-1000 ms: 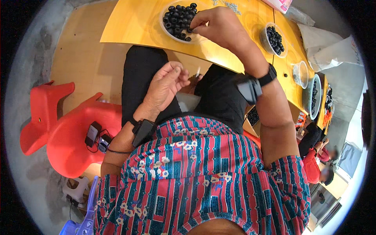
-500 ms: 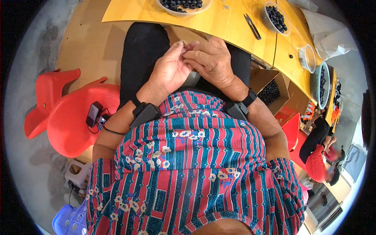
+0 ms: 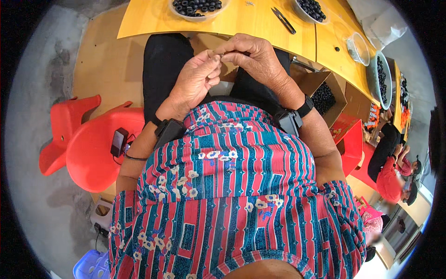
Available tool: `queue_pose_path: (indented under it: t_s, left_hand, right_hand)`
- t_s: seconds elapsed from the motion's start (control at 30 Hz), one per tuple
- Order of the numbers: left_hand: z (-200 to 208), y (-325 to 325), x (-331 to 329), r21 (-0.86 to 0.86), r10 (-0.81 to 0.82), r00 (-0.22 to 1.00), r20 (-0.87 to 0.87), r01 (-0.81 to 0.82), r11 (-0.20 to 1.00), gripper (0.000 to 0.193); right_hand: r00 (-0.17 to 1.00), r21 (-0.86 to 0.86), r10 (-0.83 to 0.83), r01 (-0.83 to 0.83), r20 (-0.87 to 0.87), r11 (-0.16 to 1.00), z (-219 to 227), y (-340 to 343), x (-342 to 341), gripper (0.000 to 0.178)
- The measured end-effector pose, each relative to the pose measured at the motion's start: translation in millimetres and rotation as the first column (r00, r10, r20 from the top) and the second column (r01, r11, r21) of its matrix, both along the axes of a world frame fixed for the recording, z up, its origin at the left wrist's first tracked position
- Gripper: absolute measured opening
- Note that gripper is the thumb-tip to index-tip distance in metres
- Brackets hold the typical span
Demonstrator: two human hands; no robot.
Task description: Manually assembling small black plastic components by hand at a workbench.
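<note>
Above my lap, just short of the table edge, my left hand (image 3: 195,80) is closed, its thumb and forefinger pinched together. My right hand (image 3: 256,59) meets it there, also in a pinch, fingertips against fingertips. Whatever sits between them is too small to make out. Beyond my hands, a clear plastic bowl (image 3: 205,19) of black ring-shaped beads stands on the yellow table (image 3: 253,23). Near it lie a few tiny silvery pieces (image 3: 250,3) and a pair of black thread snips (image 3: 284,21).
Farther right stand another bowl (image 3: 302,17) of black beads, a clear tub (image 3: 364,59) and a large pale basin (image 3: 388,88). Below the table is a cardboard box (image 3: 340,108) of black pieces. Red chairs (image 3: 93,153) flank me. People (image 3: 389,182) sit at right.
My left fingers have curled in from a more open palm. My right hand has drawn slightly right, its fingertips now at my left thumb tip. The whole view has shifted a little.
</note>
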State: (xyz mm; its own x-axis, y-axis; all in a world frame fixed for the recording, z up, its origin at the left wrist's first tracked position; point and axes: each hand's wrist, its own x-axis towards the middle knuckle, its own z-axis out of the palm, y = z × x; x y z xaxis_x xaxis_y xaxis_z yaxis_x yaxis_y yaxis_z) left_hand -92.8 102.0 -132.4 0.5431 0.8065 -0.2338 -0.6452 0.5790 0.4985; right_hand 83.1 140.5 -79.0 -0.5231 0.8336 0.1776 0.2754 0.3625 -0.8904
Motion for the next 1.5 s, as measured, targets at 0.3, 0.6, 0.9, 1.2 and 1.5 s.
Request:
queue_pose_path:
  t_s: [0.3,0.6,0.9,1.2,1.5]
  left_hand:
    - [-9,-5,-2,-0.022,-0.008,0.994,-0.105,0.006,1.000,0.010]
    - [-30,0,-12,-0.360,0.150,0.972,0.179,-0.078,0.930,0.025]
    - [-23,0,-10,-0.107,0.110,0.990,-0.092,-0.119,0.987,0.031]
    - [-13,-5,-8,0.119,0.171,0.955,-0.244,-0.146,0.982,0.029]
    - [-19,-8,-2,-0.035,0.144,0.984,-0.109,-0.149,0.988,0.028]
  right_hand:
    - [0.996,-0.096,-0.029,0.038,0.087,0.995,-9,-8,-1,0.012]
    - [0.933,-0.439,-0.341,0.261,-0.114,0.860,-41,-6,6,0.009]
    - [0.925,-0.461,-0.371,0.292,-0.087,0.838,-43,-7,0,0.011]
    - [0.921,-0.437,-0.362,0.269,-0.144,0.858,-36,-12,4,0.011]
    - [0.911,-0.441,-0.379,0.277,-0.162,0.854,-39,-19,13,0.012]
